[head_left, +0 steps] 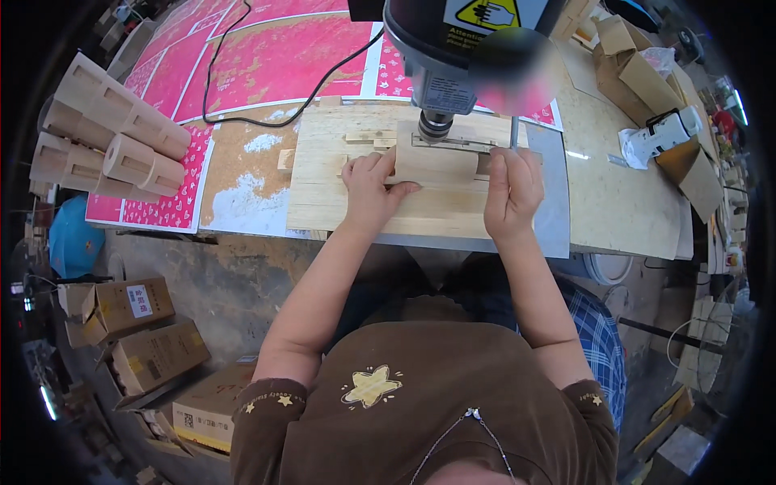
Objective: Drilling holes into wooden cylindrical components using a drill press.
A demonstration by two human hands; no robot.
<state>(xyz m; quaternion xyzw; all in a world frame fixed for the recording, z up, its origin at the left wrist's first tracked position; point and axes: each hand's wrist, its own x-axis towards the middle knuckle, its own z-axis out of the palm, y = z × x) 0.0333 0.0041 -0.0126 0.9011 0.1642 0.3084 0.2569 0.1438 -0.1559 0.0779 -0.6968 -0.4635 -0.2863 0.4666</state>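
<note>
Below the drill press, a pale wooden cylinder lies crosswise on a wooden board. A thin metal strip runs along its top, close under the drill chuck. My left hand grips the cylinder's left end, fingers curled behind it and thumb along the front. By its right end, my right hand is closed round a thin metal rod that stands up out of the fist. The rod's lower part is hidden by my fingers. Whether the drill bit touches the wood cannot be made out.
Slotted wooden cylinders are stacked at the table's left. Small wood strips lie behind my left hand. A black cable crosses the pink sheet. Cardboard boxes and a white bottle-like object stand at right.
</note>
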